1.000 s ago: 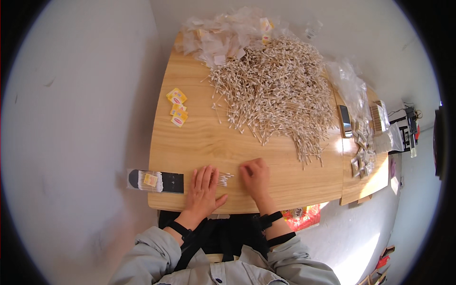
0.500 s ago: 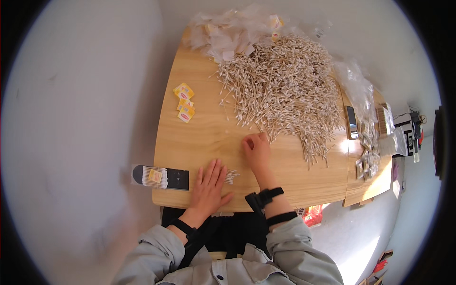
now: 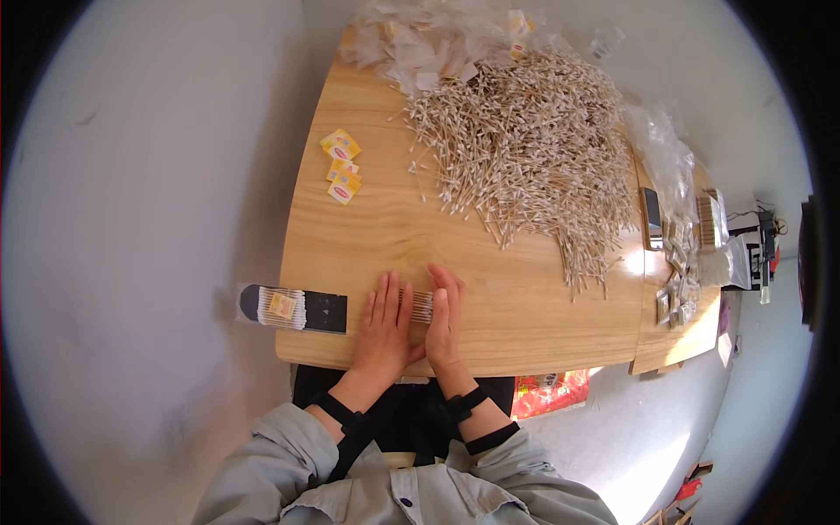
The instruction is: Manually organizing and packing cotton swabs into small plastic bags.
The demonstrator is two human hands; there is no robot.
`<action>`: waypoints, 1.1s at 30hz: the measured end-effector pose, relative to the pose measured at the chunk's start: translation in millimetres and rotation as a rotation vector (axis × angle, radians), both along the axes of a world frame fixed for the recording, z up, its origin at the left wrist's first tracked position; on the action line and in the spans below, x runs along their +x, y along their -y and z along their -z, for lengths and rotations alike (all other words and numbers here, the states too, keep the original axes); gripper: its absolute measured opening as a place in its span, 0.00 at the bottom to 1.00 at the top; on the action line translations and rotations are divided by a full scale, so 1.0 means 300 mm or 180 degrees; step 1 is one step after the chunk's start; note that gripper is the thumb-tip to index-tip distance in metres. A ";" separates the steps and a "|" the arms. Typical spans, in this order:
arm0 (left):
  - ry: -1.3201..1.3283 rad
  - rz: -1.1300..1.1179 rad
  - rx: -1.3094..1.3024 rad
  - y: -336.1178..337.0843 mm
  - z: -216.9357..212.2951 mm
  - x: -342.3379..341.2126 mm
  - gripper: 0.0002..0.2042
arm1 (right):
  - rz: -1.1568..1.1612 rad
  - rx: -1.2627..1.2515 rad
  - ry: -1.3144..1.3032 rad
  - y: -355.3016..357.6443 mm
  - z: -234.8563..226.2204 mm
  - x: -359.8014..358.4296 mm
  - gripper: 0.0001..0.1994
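A small row of cotton swabs point(image 3: 420, 306) lies on the table between my two hands, side by side. My left hand point(image 3: 383, 328) rests flat at the swabs' left ends, its fingers stretched out. Upright on its edge, my right hand point(image 3: 445, 317) stands against their right ends with its fingers extended, partly hiding them. Left of my left hand, a dark flat board point(image 3: 326, 311) lies at the table edge. A clear bag of swabs point(image 3: 271, 308) with a yellow card in it is slipped over the board's outer end.
A large heap of loose swabs point(image 3: 534, 149) covers the table's far middle. Yellow cards point(image 3: 341, 166) lie far left, and clear plastic bags point(image 3: 429, 44) are piled behind. A phone point(image 3: 651, 217) and filled packets point(image 3: 675, 297) lie on the right. A wall point(image 3: 157, 219) stands close on the left.
My right hand has come from the near edge of the heap back and left to the small row of swabs. My left hand has stayed beside them. The view has shifted slightly.
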State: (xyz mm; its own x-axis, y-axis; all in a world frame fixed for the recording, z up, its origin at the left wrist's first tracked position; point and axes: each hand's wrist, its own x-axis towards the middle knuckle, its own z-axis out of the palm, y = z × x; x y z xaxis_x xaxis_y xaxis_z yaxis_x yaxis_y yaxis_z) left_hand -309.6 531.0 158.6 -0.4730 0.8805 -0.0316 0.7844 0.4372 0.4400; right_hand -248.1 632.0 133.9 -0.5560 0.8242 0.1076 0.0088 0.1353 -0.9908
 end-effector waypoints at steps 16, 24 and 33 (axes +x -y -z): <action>-0.0151 0.0337 0.0067 -0.016 -0.003 0.002 0.46 | 0.1721 0.2027 0.2008 -0.429 0.025 0.001 0.16; -0.0205 0.0339 0.0057 -0.004 -0.013 -0.001 0.43 | 0.1108 0.1277 0.1679 -0.313 0.021 0.098 0.05; -0.0247 0.0325 0.0138 -0.010 -0.004 -0.002 0.43 | 0.0339 0.1683 0.1431 -0.273 -0.012 0.082 0.05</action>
